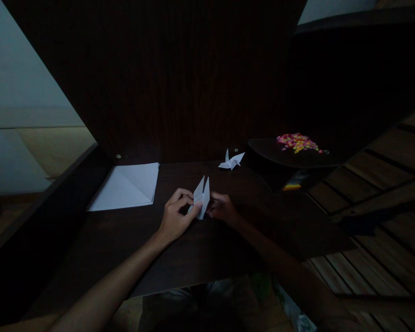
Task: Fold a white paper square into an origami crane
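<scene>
A small piece of folded white paper (202, 196), with two narrow points sticking up, stands between my hands above the dark desk (180, 258). My left hand (179, 213) grips it from the left, thumb across its front and fingers behind. On the other side, my right hand (223, 208) has its fingers curled against the paper's right edge; its fingertips are partly hidden in shadow. Behind the hands, near the back panel, sits a finished white paper crane (232, 160). To the left lies a stack of white square sheets (127, 186), the top one creased diagonally.
A rounded shelf (263, 148) at the right carries a pile of small pink, red and yellow pieces (299, 142). Beneath it is an object with a yellow edge (292, 187). A tall dark panel (193, 83) closes off the back, and a side board (48, 193) runs along the left.
</scene>
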Demonstrator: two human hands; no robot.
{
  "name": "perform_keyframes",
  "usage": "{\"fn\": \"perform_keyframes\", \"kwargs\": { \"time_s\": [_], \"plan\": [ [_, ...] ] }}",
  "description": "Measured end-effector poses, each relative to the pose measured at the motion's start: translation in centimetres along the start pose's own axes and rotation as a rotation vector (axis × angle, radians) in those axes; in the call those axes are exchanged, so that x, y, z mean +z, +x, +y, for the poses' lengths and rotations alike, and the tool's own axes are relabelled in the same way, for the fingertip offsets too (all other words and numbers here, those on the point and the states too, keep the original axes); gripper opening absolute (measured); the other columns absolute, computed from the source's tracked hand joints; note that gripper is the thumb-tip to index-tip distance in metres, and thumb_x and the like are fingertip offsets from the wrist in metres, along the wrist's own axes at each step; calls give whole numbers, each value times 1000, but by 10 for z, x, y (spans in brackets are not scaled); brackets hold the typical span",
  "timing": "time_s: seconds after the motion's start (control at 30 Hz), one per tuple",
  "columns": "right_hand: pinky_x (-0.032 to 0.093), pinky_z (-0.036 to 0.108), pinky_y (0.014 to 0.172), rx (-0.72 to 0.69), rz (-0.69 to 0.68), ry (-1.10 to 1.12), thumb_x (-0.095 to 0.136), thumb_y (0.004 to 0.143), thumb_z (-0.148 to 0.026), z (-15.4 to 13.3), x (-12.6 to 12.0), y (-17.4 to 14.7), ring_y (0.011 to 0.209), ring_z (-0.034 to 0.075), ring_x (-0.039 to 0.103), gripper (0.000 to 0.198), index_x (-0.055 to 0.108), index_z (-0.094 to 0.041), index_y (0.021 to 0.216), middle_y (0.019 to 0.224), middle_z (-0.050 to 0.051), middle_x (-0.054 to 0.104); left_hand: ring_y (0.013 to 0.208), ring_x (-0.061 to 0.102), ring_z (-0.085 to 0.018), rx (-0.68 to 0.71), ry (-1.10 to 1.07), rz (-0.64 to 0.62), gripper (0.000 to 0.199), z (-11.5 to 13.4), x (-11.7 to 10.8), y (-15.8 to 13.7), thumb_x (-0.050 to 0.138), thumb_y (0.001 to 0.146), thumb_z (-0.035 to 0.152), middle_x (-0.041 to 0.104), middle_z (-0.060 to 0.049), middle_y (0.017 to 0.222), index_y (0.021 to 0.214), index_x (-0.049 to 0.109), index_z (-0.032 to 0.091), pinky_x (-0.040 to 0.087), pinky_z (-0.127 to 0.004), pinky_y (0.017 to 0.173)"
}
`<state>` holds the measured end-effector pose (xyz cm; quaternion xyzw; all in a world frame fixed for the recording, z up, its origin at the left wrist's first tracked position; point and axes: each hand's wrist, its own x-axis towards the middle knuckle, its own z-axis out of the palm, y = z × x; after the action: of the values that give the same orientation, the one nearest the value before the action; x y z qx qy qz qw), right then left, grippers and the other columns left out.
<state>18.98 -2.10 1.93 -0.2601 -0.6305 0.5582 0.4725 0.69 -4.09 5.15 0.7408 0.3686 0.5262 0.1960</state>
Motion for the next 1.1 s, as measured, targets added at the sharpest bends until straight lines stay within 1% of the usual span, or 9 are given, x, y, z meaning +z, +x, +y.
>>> {"fn": "perform_keyframes", "kwargs": {
  "time_s": [0.07,0.1,0.17,0.23,0.4,0.47,0.77,0.9,1.1],
  "plan": [
    [49,27,64,-22,33,-105,81,62,-47,-2,4,-1,75,17,60,53,68,-16,103,89,5,64,83,60,-16,17,-4,10,19,1,0,0,65,83,22,60,-5,90,66,61,16,47,-28,76],
    [50,29,68,-30,55,-136,80,64,-45,-4,6,-2,80,19,60,48,69,-16,101,91,5,64,84,60,-16,18,-5,15,19,1,1,0,65,83,22,60,-5,92,65,61,16,47,-28,77],
    [50,29,67,-36,81,-162,76,70,-44,-6,8,-1,80,18,60,37,70,-17,94,89,5,62,86,61,-16,18,-10,26,19,1,1,-1,65,83,22,61,-5,94,65,61,16,48,-29,78],
    [49,26,63,-49,109,-169,74,73,-43,-7,8,-1,77,17,59,32,70,-16,91,86,5,60,87,62,-17,18,-23,27,19,1,1,-1,65,83,21,62,-6,96,66,61,16,49,-30,79],
    [41,19,44,-60,163,-97,76,72,-42,-7,4,1,58,9,53,32,70,-18,92,80,1,54,84,63,-16,32,-44,22,8,1,1,-1,65,84,21,66,-5,91,78,67,16,50,-29,77],
    [39,18,41,-68,170,-71,77,70,-43,-8,4,2,55,8,53,34,70,-18,93,79,1,54,82,64,-16,38,-47,22,6,2,0,-1,64,84,21,67,-5,89,83,68,16,50,-28,76],
    [45,21,43,-113,259,-134,80,67,-35,-13,13,0,58,11,59,34,72,-19,97,85,3,62,80,65,-16,105,-43,55,5,1,1,-1,66,83,17,69,-6,90,87,69,16,52,-28,73],
    [49,22,49,-144,311,-210,79,68,-32,-13,14,-1,66,14,64,35,72,-21,100,92,5,66,81,66,-16,124,-43,63,8,1,1,-1,65,83,16,70,-6,89,88,71,16,53,-28,74],
    [51,23,55,-190,389,-320,78,70,-28,-15,15,-2,68,14,66,25,71,-21,93,90,5,69,88,65,-18,164,-64,-14,18,1,-3,-4,63,82,15,68,-8,97,98,69,17,54,-31,78]
  ]
}}
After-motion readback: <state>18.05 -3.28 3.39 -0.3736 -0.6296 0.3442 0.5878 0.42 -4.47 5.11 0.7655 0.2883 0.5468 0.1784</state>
